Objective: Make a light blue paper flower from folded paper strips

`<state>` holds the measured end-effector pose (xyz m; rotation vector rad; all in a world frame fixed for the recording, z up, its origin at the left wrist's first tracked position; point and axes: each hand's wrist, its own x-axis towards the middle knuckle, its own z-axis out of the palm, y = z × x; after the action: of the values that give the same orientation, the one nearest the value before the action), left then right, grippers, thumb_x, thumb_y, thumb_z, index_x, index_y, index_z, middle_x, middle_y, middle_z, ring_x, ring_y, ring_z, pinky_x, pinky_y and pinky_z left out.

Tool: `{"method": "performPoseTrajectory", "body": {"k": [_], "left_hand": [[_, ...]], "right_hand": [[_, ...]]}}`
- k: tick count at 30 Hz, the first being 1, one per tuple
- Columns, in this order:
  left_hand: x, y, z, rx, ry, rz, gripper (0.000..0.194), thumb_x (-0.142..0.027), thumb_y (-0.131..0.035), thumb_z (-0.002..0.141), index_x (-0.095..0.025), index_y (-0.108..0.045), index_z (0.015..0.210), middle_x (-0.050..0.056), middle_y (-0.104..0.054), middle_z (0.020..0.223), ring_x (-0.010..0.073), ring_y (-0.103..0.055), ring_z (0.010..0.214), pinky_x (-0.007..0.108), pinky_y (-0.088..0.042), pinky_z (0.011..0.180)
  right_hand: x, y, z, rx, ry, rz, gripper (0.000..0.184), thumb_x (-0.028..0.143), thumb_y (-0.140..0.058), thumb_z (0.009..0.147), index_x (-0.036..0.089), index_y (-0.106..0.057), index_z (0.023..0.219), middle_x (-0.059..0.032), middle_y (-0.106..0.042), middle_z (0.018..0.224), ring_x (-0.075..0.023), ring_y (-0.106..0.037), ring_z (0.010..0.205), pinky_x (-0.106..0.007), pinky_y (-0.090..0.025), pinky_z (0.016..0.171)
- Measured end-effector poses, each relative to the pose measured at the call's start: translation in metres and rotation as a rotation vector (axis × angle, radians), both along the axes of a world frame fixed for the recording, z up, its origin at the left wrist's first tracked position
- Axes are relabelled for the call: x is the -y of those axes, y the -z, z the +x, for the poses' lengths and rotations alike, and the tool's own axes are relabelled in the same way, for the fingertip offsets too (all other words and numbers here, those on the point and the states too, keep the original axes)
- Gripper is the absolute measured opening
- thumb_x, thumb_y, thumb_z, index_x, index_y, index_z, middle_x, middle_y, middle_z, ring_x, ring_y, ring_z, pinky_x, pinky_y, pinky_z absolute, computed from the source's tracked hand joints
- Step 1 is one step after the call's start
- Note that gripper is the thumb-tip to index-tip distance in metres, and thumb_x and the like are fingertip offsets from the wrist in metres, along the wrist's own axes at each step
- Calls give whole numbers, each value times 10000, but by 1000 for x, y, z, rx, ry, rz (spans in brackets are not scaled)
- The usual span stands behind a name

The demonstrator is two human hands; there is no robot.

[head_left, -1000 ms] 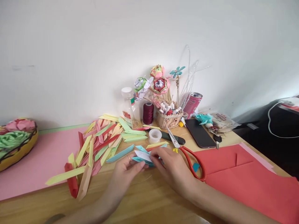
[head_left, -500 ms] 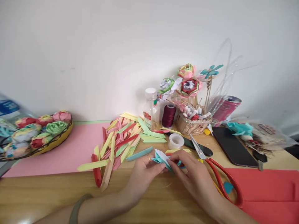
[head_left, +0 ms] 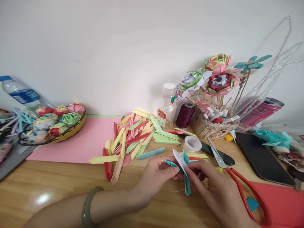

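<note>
1. Blue-and-white paper [head_left: 187, 183], apparently part-joined, is held left of the scissors [head_left: 220, 161].
2. Left hand [head_left: 152, 177] and right hand [head_left: 215, 180] pinch it, grip closed.
3. Farther left of the scissors, folded strips [head_left: 137, 139] lie loose.

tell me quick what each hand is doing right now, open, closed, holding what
Left hand: closed, holding folded turquoise paper.
Right hand: closed, pinching the lower end of a folded white paper strip.

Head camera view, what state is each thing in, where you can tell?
Left hand, gripping folded papers
Right hand, gripping them too
Clear bottle, upright, capped
Water bottle, capped
Phone, screen dark
Scissors, blades apparently shut
Loose blue strip, folded
Paper strips, piled
</note>
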<state>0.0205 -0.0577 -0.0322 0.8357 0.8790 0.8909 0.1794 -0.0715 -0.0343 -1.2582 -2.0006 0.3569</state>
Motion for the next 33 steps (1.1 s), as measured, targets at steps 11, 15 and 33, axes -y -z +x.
{"method": "performPoseTrajectory", "body": {"k": [11,15,33], "left_hand": [[0,3,-2,-41,-5,-49,268,-278,-670,672,-137,-657,900,56,-670,891,168,-604,826,297,-448,795],[-1,7,-2,-2,37,-14,357,-277,-680,673,-170,-614,1007,56,-652,994,204,-580,958,327,-437,852],[-6,5,-5,-45,261,65,360,-332,-663,705,-172,-576,1016,38,-641,908,161,-604,829,300,-454,778]], "right_hand": [[0,2,5,8,47,-6,115,307,-497,846,234,-586,836,6,-677,703,-125,-625,559,-207,-498,504],[-1,0,8,92,-55,82,111,244,-464,866,248,-556,928,8,-674,717,-123,-634,580,-202,-493,498],[-7,-5,13,16,-150,-197,114,236,-479,854,246,-591,833,-11,-653,812,-144,-623,711,-235,-500,586]]}}
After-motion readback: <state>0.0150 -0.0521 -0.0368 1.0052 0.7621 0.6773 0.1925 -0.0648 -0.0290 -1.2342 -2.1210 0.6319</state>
